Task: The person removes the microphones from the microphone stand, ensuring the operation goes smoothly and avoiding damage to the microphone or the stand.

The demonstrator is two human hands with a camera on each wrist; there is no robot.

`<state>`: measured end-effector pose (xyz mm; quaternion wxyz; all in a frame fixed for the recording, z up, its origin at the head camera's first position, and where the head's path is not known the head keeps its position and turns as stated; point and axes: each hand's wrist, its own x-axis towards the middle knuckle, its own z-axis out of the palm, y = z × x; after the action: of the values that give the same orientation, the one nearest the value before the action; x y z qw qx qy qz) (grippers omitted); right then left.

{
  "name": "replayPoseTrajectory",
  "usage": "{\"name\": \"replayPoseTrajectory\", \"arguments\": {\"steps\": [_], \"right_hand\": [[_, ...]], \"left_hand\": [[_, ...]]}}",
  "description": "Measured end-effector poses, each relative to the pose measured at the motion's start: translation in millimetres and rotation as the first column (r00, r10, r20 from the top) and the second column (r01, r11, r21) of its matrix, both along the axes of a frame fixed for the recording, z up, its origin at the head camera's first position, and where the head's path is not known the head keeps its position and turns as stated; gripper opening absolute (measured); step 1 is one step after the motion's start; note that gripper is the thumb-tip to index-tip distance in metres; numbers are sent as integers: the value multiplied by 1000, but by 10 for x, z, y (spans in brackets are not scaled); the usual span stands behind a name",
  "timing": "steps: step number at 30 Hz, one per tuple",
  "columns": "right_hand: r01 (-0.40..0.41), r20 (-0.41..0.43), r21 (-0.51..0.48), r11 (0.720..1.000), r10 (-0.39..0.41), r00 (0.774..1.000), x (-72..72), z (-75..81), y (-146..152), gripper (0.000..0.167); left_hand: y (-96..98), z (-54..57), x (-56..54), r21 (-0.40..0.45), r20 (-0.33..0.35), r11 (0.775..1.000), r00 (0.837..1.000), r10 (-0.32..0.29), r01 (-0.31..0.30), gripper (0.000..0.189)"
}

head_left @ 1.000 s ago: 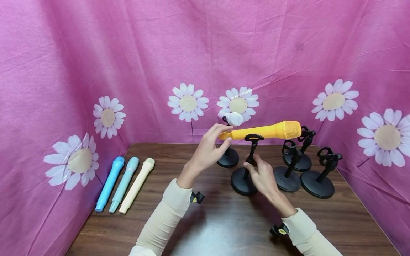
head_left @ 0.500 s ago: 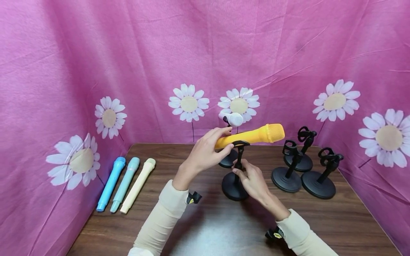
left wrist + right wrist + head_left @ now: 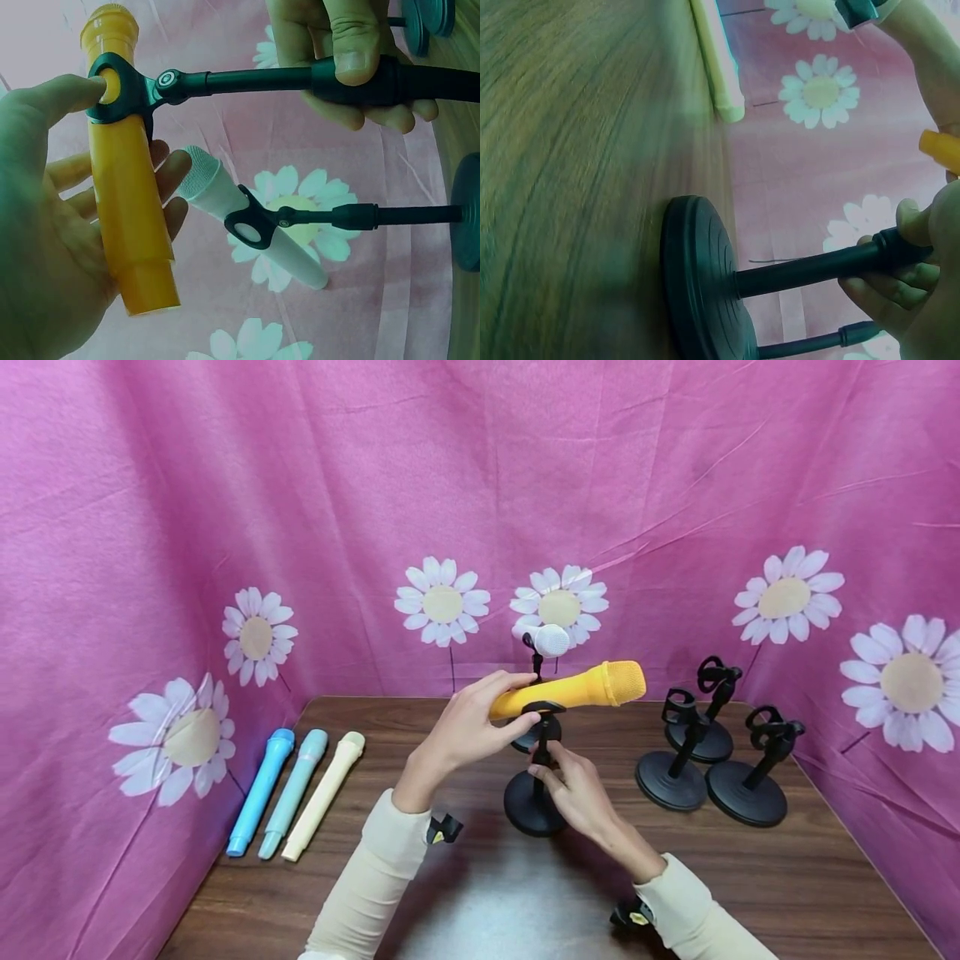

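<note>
A yellow microphone (image 3: pixel 577 688) sits in the clip of a black tabletop stand (image 3: pixel 536 803), lying nearly level with its mesh head to the right. My left hand (image 3: pixel 474 720) grips its handle; in the left wrist view the thumb (image 3: pixel 75 94) presses at the clip (image 3: pixel 120 88) and the fingers curl behind the handle. Lower down, my right hand (image 3: pixel 577 789) pinches the stand's upright between thumb and fingers, as the right wrist view shows at the collar (image 3: pixel 892 247). The stand's round base (image 3: pixel 701 277) is right at the tabletop. Behind it, a white microphone (image 3: pixel 551 641) rests in another stand.
Blue (image 3: pixel 260 793), pale teal (image 3: pixel 294 795) and cream (image 3: pixel 324 797) microphones lie side by side on the wooden table (image 3: pixel 420 727) at the left. Three black stands (image 3: pixel 671 779) with bare clips stand at the right. A pink flowered cloth (image 3: pixel 480 468) surrounds the table's back and sides.
The stand with the yellow microphone has moved left and slightly nearer, both hands going with it. My left hand has closed further round the handle. The other microphones and stands stayed put.
</note>
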<state>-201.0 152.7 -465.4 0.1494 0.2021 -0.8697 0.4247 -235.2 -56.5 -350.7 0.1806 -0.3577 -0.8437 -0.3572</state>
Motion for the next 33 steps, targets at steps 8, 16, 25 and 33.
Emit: {"name": "replayPoseTrajectory", "arguments": {"steps": [8, 16, 25, 33], "right_hand": [[-13, -26, -4, 1000, 13, 1000, 1, -43, -43, 16], [-55, -3, -55, 997, 55, 998, -38, -81, -26, 23], [-55, 28, -95, 994, 58, 998, -63, -101, -14, 19], [-46, 36, -85, 995, 49, 998, -73, -93, -19, 17]], "left_hand": [[-47, -53, -37, 44, 3, 998, 999, -38, 38, 47], [-51, -66, -42, 25, 45, 999, 999, -23, 22, 56], [-38, -77, -44, 33, 49, 999, 999, -18, 16, 46], [-57, -98, -21, 65, 115, 998, 993, -20, 13, 47]]}}
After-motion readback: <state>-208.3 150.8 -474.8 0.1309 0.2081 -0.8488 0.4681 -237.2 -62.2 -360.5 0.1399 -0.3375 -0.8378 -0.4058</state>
